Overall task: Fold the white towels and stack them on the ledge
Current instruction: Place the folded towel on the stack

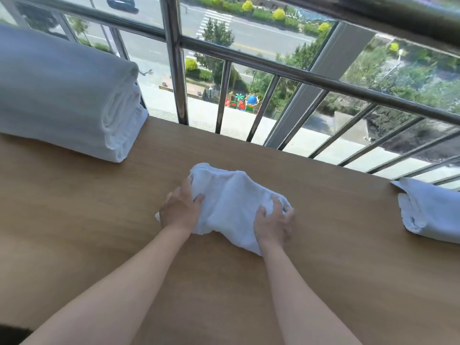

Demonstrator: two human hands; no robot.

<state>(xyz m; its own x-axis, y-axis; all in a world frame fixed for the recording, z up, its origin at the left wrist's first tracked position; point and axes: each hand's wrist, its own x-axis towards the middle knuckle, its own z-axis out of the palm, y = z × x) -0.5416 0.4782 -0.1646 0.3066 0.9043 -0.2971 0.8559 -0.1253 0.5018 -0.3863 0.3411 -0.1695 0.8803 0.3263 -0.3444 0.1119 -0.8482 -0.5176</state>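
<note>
A small white towel lies bunched in the middle of the wooden ledge. My left hand grips its left edge, fingers curled into the cloth. My right hand clutches its right side, fingers pressed into the folds. A thick stack of folded white towels rests at the far left of the ledge. Another folded white towel lies at the right edge of the view.
A metal railing with vertical bars runs along the far edge of the ledge, in front of a window over a street and trees. Bare wood spreads between the middle towel and both side piles.
</note>
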